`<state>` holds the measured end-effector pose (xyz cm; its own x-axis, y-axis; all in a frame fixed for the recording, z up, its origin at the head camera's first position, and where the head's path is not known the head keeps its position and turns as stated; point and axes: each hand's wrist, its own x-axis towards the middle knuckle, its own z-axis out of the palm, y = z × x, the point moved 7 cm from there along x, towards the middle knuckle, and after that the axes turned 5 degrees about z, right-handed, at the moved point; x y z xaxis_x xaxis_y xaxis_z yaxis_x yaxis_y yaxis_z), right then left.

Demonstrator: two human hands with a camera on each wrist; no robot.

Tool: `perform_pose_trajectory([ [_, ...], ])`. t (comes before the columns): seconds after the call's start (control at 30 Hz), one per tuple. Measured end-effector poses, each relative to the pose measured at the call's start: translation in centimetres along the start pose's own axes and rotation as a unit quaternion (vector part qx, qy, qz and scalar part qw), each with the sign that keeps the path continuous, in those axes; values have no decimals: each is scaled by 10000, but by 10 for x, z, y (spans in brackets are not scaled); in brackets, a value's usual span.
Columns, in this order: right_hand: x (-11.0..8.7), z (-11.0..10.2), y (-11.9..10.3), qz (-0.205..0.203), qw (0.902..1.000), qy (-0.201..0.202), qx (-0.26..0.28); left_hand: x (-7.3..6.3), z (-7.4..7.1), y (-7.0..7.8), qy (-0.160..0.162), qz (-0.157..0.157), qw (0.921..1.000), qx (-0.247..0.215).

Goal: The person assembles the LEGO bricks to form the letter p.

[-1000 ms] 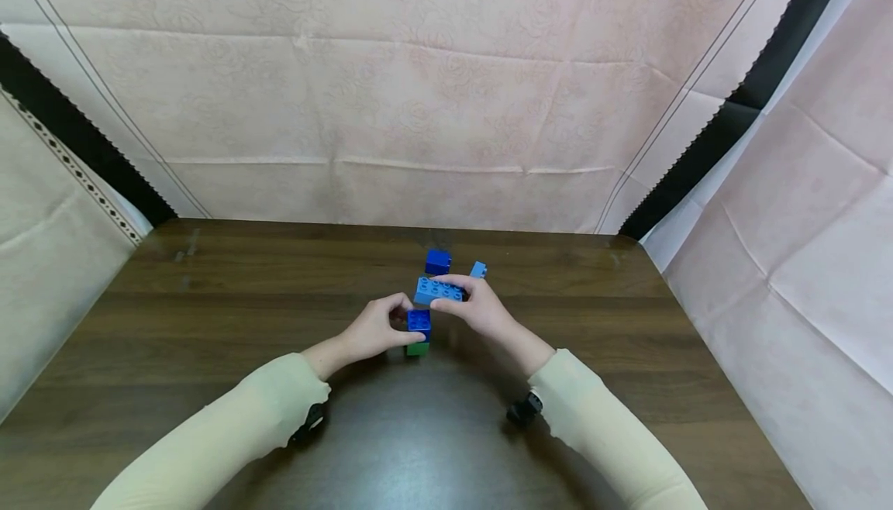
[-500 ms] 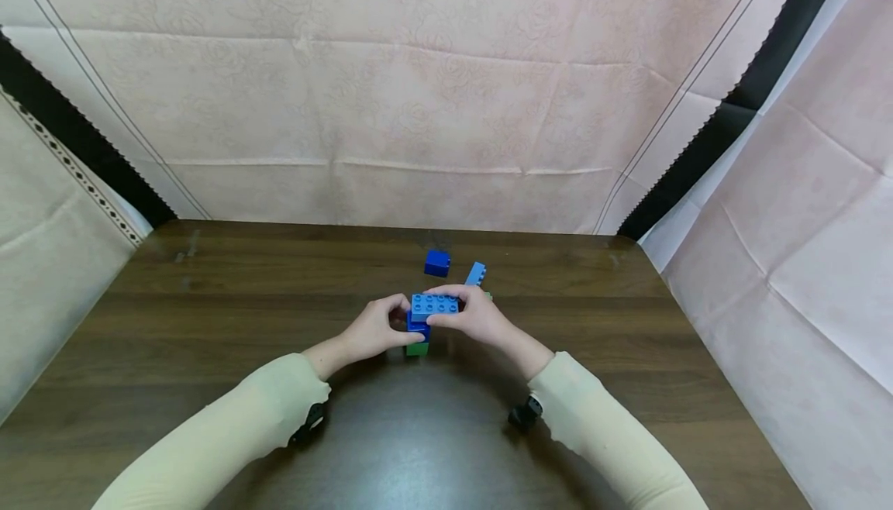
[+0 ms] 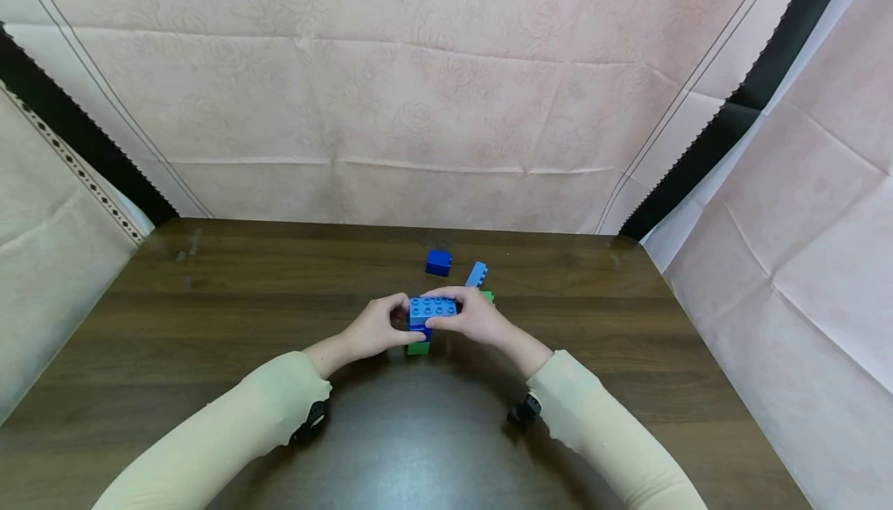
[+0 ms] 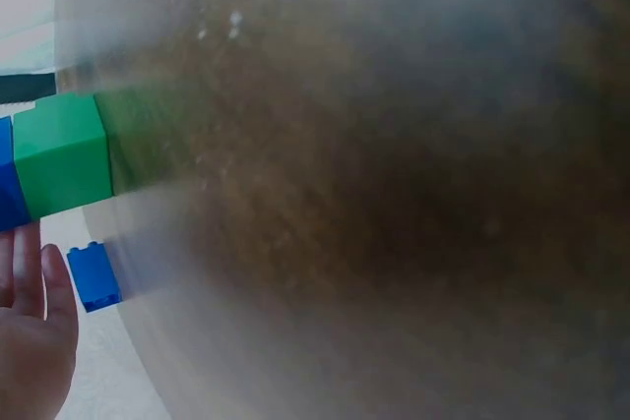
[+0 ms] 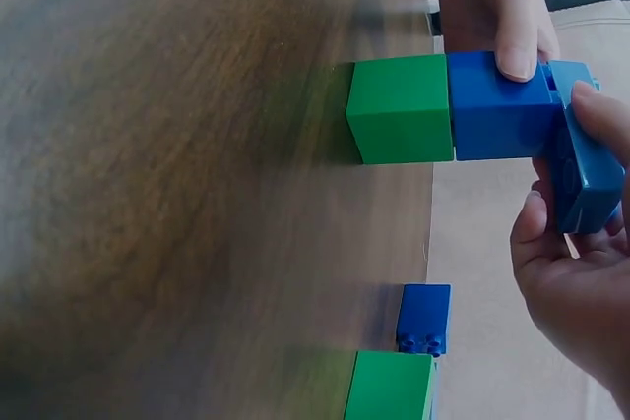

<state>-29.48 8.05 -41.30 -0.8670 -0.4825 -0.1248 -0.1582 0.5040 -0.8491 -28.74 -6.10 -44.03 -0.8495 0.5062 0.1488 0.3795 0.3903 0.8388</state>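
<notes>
The left hand [image 3: 374, 329] is curled round the stacked dark blue brick [image 5: 497, 115], thumb across its near face and fingers behind, probably to steady it against a push from above. The right hand [image 3: 477, 315] pinches the long light blue brick [image 3: 431, 310] by its sides, thumb near and fingers far; this grip leaves the left end free to sit over the stacked dark blue brick, while the other end juts rightward past it. A slight slant and gap between the two suggest they are not fully joined. Directly under the stacked dark blue brick, the base green brick [image 3: 418, 349] stands on the table [image 3: 279, 432], seemingly serving as its foot. Beyond the stack lies a loose dark blue brick [image 3: 439, 263], studs facing right; beyond and rightward are a slanted light blue brick [image 3: 476, 274] and a partly hidden green brick [image 3: 488, 297], apparently set aside clear of the stack.
</notes>
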Motion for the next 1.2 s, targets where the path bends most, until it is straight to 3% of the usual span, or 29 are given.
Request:
perform_pose_trajectory([
  [0.43, -2, 0, -5, -307, 9986, -68, -425, 0, -1, 5, -76, 34, 10000, 18],
  [0.87, -9, -2, -6, -575, 9954, 256, -719, -3, -2, 6, -2, 62, 10000, 74],
  [1.2, -7, 2, -14, -672, 9913, 131, -1122, -2, -1, 6, -8, 152, 9999, 25],
])
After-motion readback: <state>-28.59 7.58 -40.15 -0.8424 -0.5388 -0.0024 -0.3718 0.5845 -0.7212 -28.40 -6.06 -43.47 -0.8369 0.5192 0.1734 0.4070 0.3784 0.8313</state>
